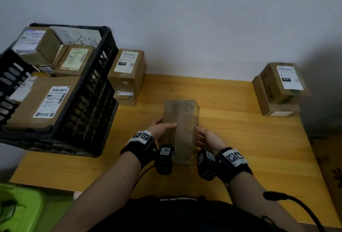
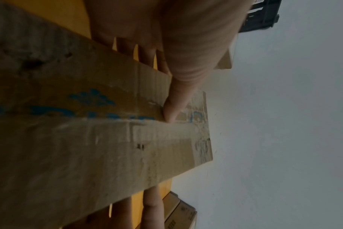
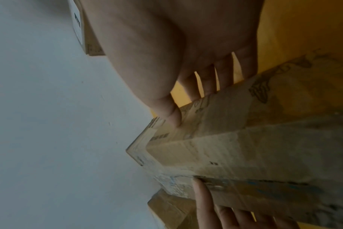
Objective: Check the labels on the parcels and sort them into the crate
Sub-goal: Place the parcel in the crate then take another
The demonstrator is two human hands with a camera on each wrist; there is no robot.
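On the wooden table [image 1: 231, 139], both hands grip a long box [image 1: 180, 130], left hand [image 1: 161, 127] and right hand [image 1: 208, 137] on opposite sides. Its long axis points away from the person; the crate [image 1: 88, 91] stands left, nearer the left hand.

A right hand [image 3: 186, 51] grips a worn cardboard parcel [image 3: 245, 155] from above, thumb [image 3: 171, 114] pressed near its far corner and fingers [image 3: 223, 72] reaching behind the upper edge. From below, the left hand [image 3: 225, 215] meets the lower edge, one finger lying along it. A yellow worktop [image 3: 303, 31] and pale wall [image 3: 49, 124] sit behind; other boxes [image 3: 168, 209] are partly hidden.
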